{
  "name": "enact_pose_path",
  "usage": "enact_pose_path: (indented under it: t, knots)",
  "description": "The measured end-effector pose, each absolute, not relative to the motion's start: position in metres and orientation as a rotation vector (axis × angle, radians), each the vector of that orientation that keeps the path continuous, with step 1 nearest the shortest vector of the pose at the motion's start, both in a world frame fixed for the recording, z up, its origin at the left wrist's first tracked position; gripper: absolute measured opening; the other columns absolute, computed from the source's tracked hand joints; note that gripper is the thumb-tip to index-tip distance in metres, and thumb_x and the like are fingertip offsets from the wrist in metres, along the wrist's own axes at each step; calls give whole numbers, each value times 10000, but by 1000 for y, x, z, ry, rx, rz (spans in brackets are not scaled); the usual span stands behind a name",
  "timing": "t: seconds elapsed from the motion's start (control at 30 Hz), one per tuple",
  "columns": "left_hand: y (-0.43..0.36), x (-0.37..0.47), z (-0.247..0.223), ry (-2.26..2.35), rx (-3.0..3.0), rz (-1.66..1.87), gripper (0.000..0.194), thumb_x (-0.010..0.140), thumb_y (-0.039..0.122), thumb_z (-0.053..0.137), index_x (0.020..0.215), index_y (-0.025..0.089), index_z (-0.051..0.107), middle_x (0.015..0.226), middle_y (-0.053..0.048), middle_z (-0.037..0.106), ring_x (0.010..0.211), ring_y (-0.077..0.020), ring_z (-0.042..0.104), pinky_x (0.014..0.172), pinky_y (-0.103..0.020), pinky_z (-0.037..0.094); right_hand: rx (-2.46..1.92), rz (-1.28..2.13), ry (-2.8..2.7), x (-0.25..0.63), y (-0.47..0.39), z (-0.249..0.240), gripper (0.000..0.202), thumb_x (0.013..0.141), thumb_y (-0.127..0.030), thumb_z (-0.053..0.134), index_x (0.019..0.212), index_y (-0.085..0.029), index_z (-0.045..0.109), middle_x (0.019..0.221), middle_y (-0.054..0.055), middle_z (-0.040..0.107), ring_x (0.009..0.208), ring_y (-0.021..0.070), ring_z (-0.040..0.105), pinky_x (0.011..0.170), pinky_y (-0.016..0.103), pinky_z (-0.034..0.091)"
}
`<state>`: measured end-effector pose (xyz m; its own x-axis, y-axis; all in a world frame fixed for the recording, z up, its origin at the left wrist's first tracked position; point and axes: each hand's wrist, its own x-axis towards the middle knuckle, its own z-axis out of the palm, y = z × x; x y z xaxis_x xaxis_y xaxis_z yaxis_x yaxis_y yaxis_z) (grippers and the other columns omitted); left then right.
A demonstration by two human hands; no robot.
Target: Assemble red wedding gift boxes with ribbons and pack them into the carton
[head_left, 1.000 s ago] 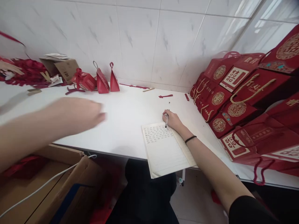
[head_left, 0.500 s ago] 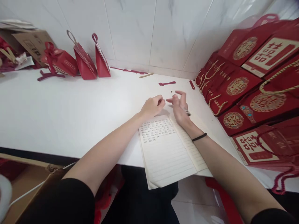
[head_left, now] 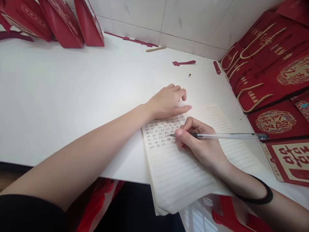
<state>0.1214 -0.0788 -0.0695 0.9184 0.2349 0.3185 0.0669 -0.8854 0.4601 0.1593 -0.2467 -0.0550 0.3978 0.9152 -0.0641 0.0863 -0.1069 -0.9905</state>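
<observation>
An open lined notebook lies at the front edge of the white table, with rows of handwritten figures on the upper part of its left page. My right hand grips a clear pen with a black grip, its tip by the written rows. Across the top of the notebook rests my left hand, palm down, fingers apart and slightly curled, holding nothing. It covers part of the top rows.
Red gift bags with rope handles stack up at the right. Red triangular boxes stand at the back left. Red strips and a tan strip lie near the tiled wall.
The view has moved closer to the notebook. My right hand has come down over the page and now holds the pen. My left hand has opened from a curl and lies over the page top.
</observation>
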Motion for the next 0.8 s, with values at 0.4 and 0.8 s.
enact_pose_path:
  t: [0.4,0.8]
  knots:
    - [-78,124,-72,128,2624,327,407,721,458,624,1041,242,493,1186,-23,483,1224,-293,362,1029,-465,303,-1858,521,-1183,153,-245,-53,350,770,-204,608,505,-193,380,437,-61,422,400,65,365,398,199,310]
    - [-80,126,-70,167,2661,290,424,694,477,623,1021,236,501,1109,-7,505,1192,-281,394,1037,-453,310,-1946,407,-1256,154,-244,-52,333,736,-185,598,495,-188,368,444,-64,391,401,63,340,383,193,281]
